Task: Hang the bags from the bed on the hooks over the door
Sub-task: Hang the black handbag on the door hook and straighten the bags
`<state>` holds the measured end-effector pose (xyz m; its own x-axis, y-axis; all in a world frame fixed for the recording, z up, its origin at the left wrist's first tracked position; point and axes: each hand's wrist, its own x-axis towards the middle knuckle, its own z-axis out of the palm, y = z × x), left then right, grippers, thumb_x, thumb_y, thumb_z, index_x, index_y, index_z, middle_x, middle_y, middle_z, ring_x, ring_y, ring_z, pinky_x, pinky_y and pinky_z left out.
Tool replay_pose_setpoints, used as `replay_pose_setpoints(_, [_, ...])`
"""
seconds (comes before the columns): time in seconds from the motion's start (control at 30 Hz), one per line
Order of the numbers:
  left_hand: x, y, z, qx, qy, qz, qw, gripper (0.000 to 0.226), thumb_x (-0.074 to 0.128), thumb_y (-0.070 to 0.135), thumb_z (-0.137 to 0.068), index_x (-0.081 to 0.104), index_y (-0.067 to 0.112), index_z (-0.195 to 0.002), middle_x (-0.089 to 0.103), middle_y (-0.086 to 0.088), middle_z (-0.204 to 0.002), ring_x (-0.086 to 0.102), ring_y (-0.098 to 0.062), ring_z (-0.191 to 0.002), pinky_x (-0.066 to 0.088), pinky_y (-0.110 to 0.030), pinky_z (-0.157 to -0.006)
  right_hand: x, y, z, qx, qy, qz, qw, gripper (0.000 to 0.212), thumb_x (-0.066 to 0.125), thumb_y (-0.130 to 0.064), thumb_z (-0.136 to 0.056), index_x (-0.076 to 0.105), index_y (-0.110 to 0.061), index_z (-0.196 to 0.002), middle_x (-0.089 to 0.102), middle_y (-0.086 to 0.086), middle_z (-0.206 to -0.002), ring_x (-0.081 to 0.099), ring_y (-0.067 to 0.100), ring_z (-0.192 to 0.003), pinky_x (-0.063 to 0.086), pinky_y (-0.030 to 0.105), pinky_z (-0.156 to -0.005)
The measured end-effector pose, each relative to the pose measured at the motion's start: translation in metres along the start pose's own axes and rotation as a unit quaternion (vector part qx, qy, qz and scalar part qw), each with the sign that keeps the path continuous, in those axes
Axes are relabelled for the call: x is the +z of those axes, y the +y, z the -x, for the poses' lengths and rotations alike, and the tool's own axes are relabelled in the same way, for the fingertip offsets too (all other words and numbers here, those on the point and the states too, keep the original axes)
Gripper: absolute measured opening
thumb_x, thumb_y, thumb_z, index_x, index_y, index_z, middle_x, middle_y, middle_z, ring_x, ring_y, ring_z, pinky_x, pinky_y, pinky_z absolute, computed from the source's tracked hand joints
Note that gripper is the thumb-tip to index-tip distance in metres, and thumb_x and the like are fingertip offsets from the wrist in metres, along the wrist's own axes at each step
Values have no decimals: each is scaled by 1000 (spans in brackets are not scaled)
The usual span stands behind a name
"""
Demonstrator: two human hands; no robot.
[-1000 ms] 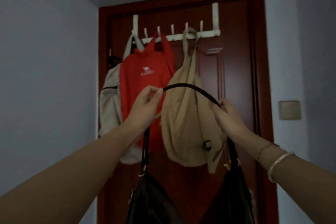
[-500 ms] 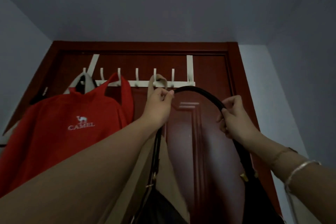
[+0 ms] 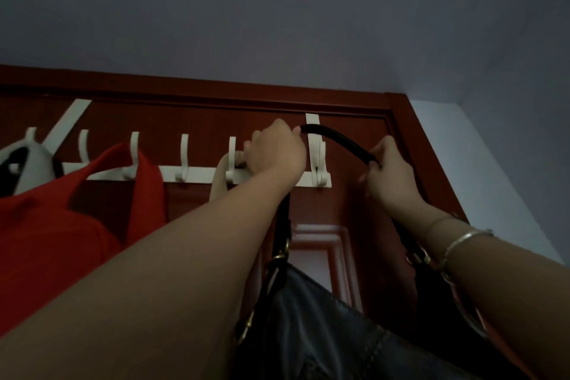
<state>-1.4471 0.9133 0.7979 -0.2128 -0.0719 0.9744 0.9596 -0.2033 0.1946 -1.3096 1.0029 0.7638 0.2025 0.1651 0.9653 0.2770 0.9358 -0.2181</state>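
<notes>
A black handbag (image 3: 333,327) hangs low between my arms, its black strap (image 3: 339,140) arching up in front of the white over-door hook rack (image 3: 197,174). My left hand (image 3: 276,153) pinches the strap's left part right at the rack, close to the rightmost hook (image 3: 319,160). My right hand (image 3: 390,174) grips the strap lower on the right. Whether the strap touches the hook I cannot tell. A red bag (image 3: 61,225), a white bag (image 3: 27,160) and a beige strap (image 3: 220,177) hang on hooks to the left.
The dark red door (image 3: 364,210) fills the view behind the rack, with its frame (image 3: 410,139) at the right. Bare white hooks (image 3: 184,160) stand between the red bag and the beige strap. A pale wall (image 3: 481,179) lies right of the frame.
Both hands have lifted the black strap higher, from below the rack up to the level of the rightmost hook. The view has tilted up and come closer to the door.
</notes>
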Motion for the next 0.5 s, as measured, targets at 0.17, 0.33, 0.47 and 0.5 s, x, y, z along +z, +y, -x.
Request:
replay_pose_setpoints(0.17, [26,-20,7,94,-8,-152,984,26,40,28,-96,62,14,-95,68,-11,-101,46,-30,-108,30,-39,-90,17,13,-8,24,-30,50,998,16,36,-3,-86,36,-19,-90,63,20,-84,58,30,-59,52,40,-58])
replay_pose_setpoints(0.33, [15,-36,45,184,-15,-236,954,25,46,26,-92,68,15,-90,68,-6,-94,41,-30,-116,26,-43,-104,13,25,35,16,-27,47,998,12,37,-8,-89,36,-20,-91,64,17,-80,60,30,-59,52,40,-54])
replay_pose_setpoints(0.47, [-9,-32,80,208,-36,-236,948,30,44,27,-93,70,14,-98,64,-3,-106,37,-33,-121,22,-45,-111,11,11,75,14,-103,31,994,11,41,-12,-91,39,-16,-100,66,17,-85,64,28,-63,50,32,-53])
replay_pose_setpoints(0.5, [-18,-32,92,196,-47,-223,954,32,43,29,-94,69,14,-102,62,-4,-114,35,-34,-124,19,-46,-112,10,6,86,19,-125,32,991,15,41,-12,-90,40,-16,-105,66,18,-91,63,29,-71,50,34,-61])
